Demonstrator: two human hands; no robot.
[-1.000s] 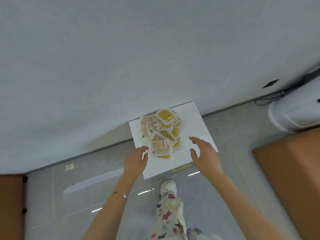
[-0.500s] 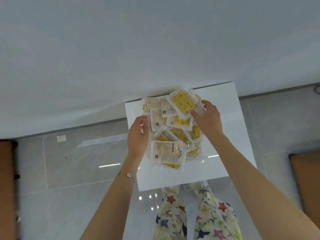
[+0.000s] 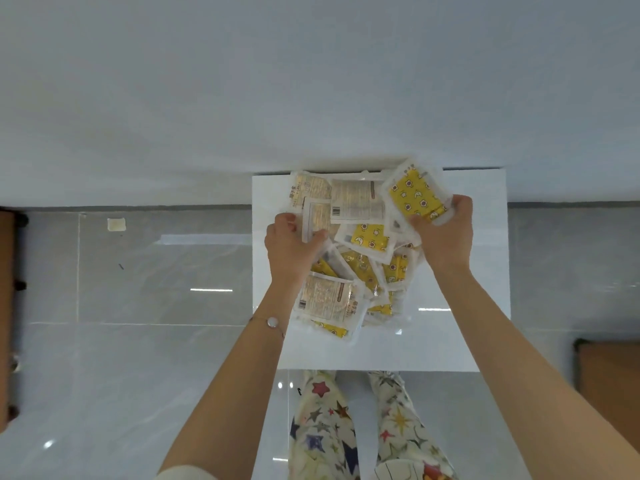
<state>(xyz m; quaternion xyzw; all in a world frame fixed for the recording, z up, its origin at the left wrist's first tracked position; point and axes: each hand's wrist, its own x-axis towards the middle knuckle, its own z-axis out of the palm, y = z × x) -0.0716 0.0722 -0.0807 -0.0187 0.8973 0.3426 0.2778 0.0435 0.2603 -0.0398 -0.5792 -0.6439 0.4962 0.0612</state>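
A heap of several clear plastic packets [image 3: 349, 271], some yellow with small prints and some beige with labels, lies on a small white table [image 3: 485, 271] against the wall. My right hand [image 3: 445, 237] grips a yellow packet [image 3: 414, 195] at the heap's far right corner, lifted at a tilt. My left hand [image 3: 291, 247] holds the edge of a beige labelled packet [image 3: 317, 216] on the heap's left side.
The white wall [image 3: 311, 81] stands right behind the table. Grey glossy floor tiles [image 3: 138, 306] spread to the left and right. Brown furniture edges show at the far left [image 3: 5, 306] and lower right [image 3: 609, 382]. My legs in star-print trousers [image 3: 325, 427] stand at the table's front.
The view has moved closer over the table. Both hands went from hovering near the heap to taking hold of packets; the right hand has lifted the yellow one.
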